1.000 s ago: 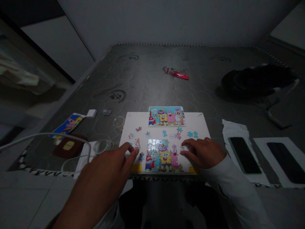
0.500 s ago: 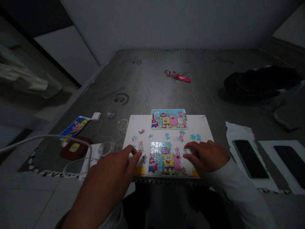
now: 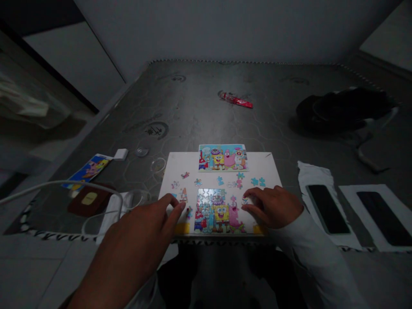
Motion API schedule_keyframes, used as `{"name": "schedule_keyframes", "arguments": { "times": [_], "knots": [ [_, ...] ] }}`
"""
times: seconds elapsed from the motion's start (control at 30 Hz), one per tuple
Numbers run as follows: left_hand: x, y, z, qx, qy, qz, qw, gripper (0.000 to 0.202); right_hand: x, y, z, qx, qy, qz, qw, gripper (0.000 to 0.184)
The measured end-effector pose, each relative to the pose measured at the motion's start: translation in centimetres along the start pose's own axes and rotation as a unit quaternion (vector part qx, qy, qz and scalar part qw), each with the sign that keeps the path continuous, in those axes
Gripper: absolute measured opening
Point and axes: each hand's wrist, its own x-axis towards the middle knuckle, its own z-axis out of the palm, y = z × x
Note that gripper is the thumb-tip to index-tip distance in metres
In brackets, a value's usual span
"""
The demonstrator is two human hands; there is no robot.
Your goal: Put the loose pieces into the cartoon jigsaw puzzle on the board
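Note:
A partly joined cartoon jigsaw puzzle (image 3: 214,214) lies on a white board (image 3: 179,163). My right hand (image 3: 275,207) is at its right edge, with a small puzzle piece (image 3: 245,201) pinched between thumb and forefinger. To the left of the puzzle my left hand (image 3: 148,225) hovers over the board's edge, thumb and forefinger apart and nothing visible between them. Close to its fingertips are loose pieces, one with an orange-brown figure (image 3: 183,195). Several more loose pieces, such as a blue one (image 3: 220,180), lie above the puzzle. A printed picture card (image 3: 222,158) rests on the board's far edge.
At right are a phone (image 3: 327,209) on white packaging and a second dark phone (image 3: 384,218). A black bag (image 3: 341,112) lies farther back. At left, a white cable (image 3: 96,185) arches over a brown case (image 3: 86,201). A red packet (image 3: 238,101) lies beyond the board.
The scene has shifted a little left and up in view. Both hands keep nearly the same pose and place over the board, the piece still in my right fingers.

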Motion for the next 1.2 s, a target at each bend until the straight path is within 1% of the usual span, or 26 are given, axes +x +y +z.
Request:
{"name": "schedule_keyframes", "arguments": {
  "times": [0.2,0.4,0.63,0.87,1.03,1.2],
  "knots": [
    [-0.1,0.1,-0.1,-0.008,0.001,0.004,1.0,0.046,0.0,-0.1,-0.1,-0.001,-0.003,-0.007,1.0,0.028],
    [-0.2,0.1,-0.1,-0.006,0.006,-0.005,1.0,0.045,0.1,-0.2,-0.1,-0.008,-0.004,-0.001,1.0,0.028],
    [0.0,0.0,0.1,-0.009,-0.001,0.0,1.0,0.045,-0.1,0.1,0.1,-0.005,-0.005,-0.014,1.0,0.03],
    [-0.1,-0.1,0.1,0.002,0.001,-0.006,1.0,0.045,0.3,-0.6,-0.6,-0.003,-0.018,0.023,1.0,0.027],
    [0.0,-0.4,0.3,-0.014,-0.003,-0.003,1.0,0.045,0.3,-0.8,-0.6,0.009,-0.023,0.012,1.0,0.027],
    [-0.1,-0.4,0.3,-0.011,-0.001,0.0,1.0,0.045,0.3,-1.0,-0.6,-0.002,-0.017,0.031,0.999,0.026]
  ]
}}
